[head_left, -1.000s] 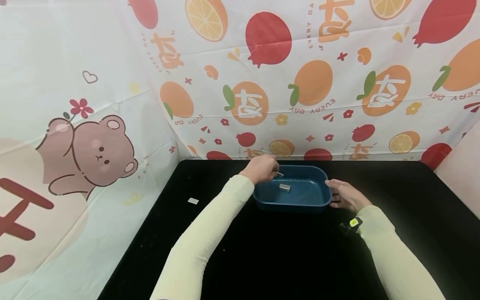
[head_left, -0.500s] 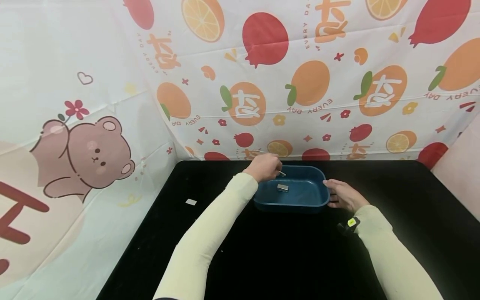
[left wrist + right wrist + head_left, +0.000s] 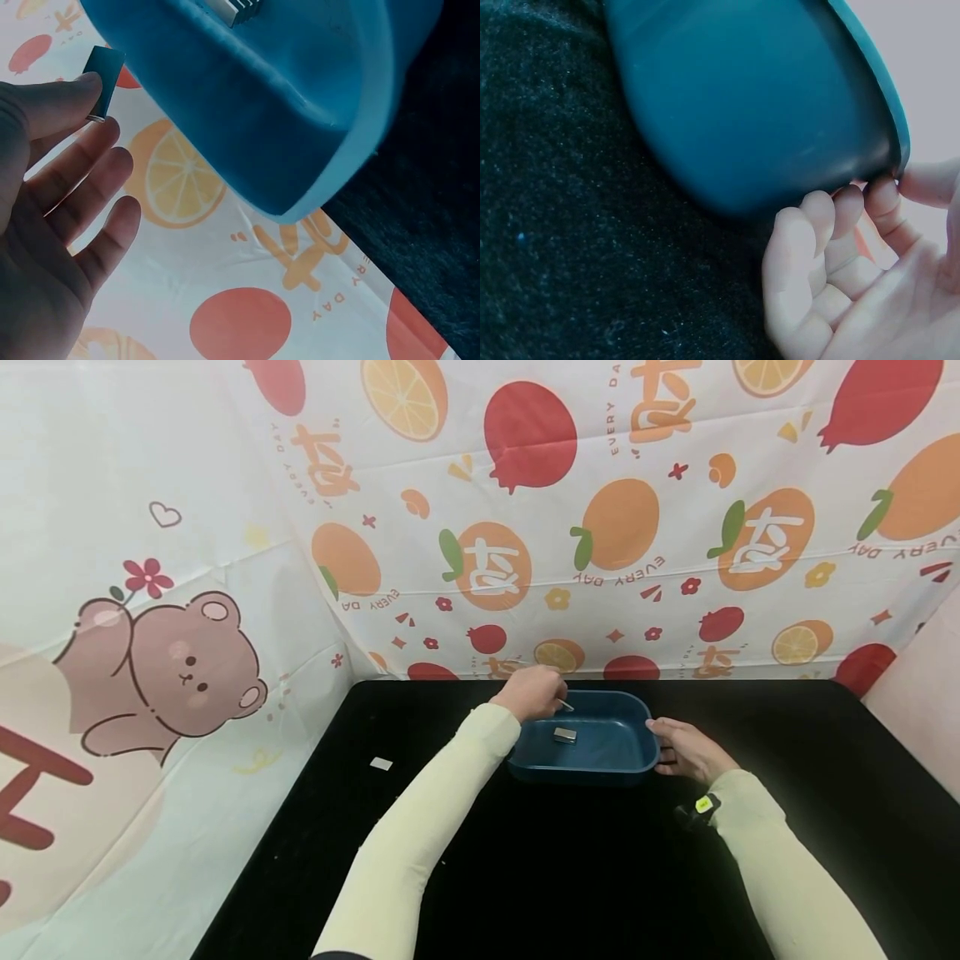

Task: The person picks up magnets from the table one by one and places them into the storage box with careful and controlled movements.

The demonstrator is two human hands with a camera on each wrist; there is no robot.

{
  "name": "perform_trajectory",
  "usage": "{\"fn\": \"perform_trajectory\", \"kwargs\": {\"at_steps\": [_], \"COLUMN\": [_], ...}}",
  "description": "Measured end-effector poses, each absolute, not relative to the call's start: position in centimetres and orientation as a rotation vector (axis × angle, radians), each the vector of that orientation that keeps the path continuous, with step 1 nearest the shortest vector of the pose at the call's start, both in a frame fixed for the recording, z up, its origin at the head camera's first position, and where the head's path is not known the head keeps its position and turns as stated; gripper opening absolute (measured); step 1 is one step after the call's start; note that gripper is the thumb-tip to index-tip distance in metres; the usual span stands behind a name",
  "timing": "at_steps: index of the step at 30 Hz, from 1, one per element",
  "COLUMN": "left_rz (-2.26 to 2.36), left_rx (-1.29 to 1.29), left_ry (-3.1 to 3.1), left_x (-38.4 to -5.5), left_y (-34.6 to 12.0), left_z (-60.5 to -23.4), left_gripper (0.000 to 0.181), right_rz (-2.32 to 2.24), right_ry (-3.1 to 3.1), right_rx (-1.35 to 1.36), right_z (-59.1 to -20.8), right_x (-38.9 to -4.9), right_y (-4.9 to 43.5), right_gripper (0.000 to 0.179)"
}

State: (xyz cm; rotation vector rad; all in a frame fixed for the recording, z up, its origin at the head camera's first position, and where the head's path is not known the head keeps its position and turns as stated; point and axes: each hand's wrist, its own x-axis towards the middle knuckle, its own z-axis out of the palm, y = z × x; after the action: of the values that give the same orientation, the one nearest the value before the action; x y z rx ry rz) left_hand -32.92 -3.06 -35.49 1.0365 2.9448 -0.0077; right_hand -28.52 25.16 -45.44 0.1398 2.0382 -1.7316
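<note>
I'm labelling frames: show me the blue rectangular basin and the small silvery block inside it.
Blue rectangular basin (image 3: 609, 742): head view, bare floor inside.
Small silvery block (image 3: 566, 734): head view, top face.

The left hand (image 3: 531, 692) hides the far left corner of the tub (image 3: 611, 742) and covers part of the small plate (image 3: 109, 67) it pinches. The left wrist view's top edge crops the metal blocks (image 3: 238, 10) inside. Near, both the left sleeve (image 3: 405, 852) and right sleeve (image 3: 783, 856) run out of the head view; pale specks (image 3: 443, 862) on the surface (image 3: 600, 868) are too small to tell.

Tray (image 3: 585, 772) on table (image 3: 577, 868), block (image 3: 565, 736) inside tray, card (image 3: 381, 763) on table left of tray, cloth (image 3: 622, 422) behind table
</note>
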Motion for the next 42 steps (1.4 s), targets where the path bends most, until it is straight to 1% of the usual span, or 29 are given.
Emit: {"fn": "perform_trajectory", "kwargs": {"at_steps": [7,15,22,30,37,42], "left_rz": [-0.009,0.018,0.032,0.031,0.046,0.043], "left_rx": [1.044,1.056,1.058,1.043,1.050,1.042], "left_ry": [2.932,2.925,2.899,2.880,2.894,2.893], "left_x": [-32.9,-33.0,-33.1,-33.3,-33.0,-32.8], "left_y": [-2.8,-2.7,-2.5,-2.5,-3.0,-3.2], "left_z": [-35.7,-35.9,-36.3,-36.6,-36.4,-36.1], "left_gripper": [0.017,0.015,0.018,0.019,0.019,0.018], "right_rz": [-1.741,-1.747,-1.757,-1.738,-1.734,-1.724], "right_ry": [2.031,2.031,2.026,2.050,2.048,2.065], "right_rx": [0.151,0.156,0.164,0.155,0.161,0.137], "right_z": [-45.6,-45.7,-45.7,-45.7,-45.6,-45.8], "right_x": [-28.5,-28.5,-28.5,-28.7,-28.5,-28.7], "right_y": [25.2,25.1,25.0,25.1,24.9,25.1], "right_gripper": [0.028,0.031,0.028,0.033,0.030,0.033]}}
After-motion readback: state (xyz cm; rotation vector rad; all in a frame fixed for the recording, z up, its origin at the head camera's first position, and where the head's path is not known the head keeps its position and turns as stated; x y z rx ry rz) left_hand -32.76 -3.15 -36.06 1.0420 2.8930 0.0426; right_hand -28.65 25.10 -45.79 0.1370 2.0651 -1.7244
